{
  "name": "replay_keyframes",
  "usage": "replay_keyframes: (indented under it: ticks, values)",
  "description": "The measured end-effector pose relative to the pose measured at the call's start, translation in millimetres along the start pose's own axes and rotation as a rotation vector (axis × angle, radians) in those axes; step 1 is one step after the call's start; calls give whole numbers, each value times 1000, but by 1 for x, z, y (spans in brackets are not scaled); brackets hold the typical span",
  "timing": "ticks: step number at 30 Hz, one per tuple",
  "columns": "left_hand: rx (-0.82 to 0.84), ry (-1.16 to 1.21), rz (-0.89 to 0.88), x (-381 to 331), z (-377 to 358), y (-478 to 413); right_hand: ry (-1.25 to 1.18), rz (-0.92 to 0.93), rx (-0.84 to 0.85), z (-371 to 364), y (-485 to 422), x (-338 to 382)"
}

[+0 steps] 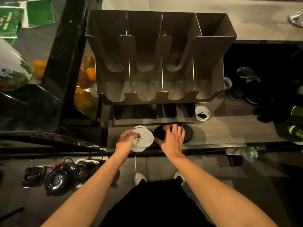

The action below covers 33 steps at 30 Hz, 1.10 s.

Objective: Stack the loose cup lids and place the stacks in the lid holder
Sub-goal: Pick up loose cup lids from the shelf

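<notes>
**Head view: both hands on lids at the front of the bench**

Head camera looks straight down on a dark wood-grain bench, with a grey lid holder standing at its back. The holder has upright slots side by side, their scooped fronts facing the person.

Just in front of the holder's base, the left hand grips a short stack of white lids by its left edge. Its fingers are curled round the rim and one fingertip lies on the top lid. The stack tilts a little and sits near the front edge of the bench.

Beside it, touching or nearly so, lie the black lids (two dark discs at least, partly covered). The right hand lies over them with fingers bent down toward the far rim and the thumb at the near side. I cannot tell whether it grips them or only rests on them.

A single white lid lies flat at the holder's right front corner. More loose lids, white and dark, are scattered farther right in the shadow.

Left of the bench stands a glass case with orange fruit inside. Black containers sit low on the left, and the person's shoes show on the floor below.
</notes>
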<state>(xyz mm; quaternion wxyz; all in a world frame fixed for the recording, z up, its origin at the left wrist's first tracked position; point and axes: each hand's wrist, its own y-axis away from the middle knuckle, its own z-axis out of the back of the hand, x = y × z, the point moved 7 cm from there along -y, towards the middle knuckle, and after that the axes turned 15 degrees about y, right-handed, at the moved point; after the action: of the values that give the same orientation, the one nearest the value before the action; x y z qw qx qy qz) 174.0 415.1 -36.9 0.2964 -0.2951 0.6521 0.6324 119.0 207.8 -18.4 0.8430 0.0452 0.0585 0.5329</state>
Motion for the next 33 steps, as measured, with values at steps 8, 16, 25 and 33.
replay_keyframes:
  ticks: [8, 16, 25, 33]
  values:
    - [34, -14, 18, 8, 3, -5, 172, 105, 112, -10, 4, 9]
    - [54, -16, 30, 8, 0, 5, 308, 140, 140, -2, 0, 18]
    - [98, 20, -25, -9, -13, 18, 71, 89, 10, 12, 5, 5]
    - [148, -51, -112, -11, -33, 24, -821, 71, 498, 20, 10, 10]
